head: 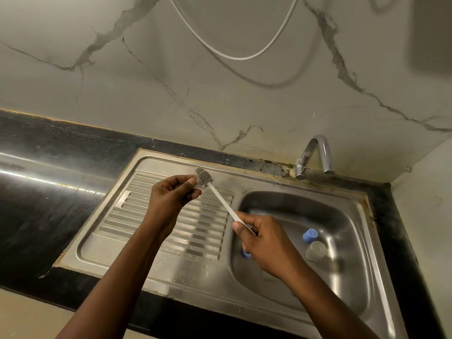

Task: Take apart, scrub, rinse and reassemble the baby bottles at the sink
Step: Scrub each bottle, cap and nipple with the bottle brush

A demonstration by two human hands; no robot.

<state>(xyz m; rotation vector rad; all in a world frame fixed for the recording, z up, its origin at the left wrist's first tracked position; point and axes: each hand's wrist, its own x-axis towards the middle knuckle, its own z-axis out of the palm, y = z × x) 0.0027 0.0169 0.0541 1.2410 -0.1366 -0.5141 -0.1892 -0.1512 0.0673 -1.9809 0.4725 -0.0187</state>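
Note:
My right hand (259,238) grips the white handle of a bottle brush (221,198); its grey bristle head points up and left. Over the ribbed drainboard, my left hand (173,193) pinches a small clear part (198,183), probably a teat, against the bristles. In the steel sink basin (342,287) lie a blue cap (310,235) and a clear bottle (316,250) beside it. Another blue piece (245,253) peeks out from under my right hand, mostly hidden.
The chrome tap (315,155) stands at the sink's back right corner, with no water running. The drainboard (171,226) lies left of the basin. Black countertop (49,192) stretches to the left. A white hose (234,55) hangs on the marble wall.

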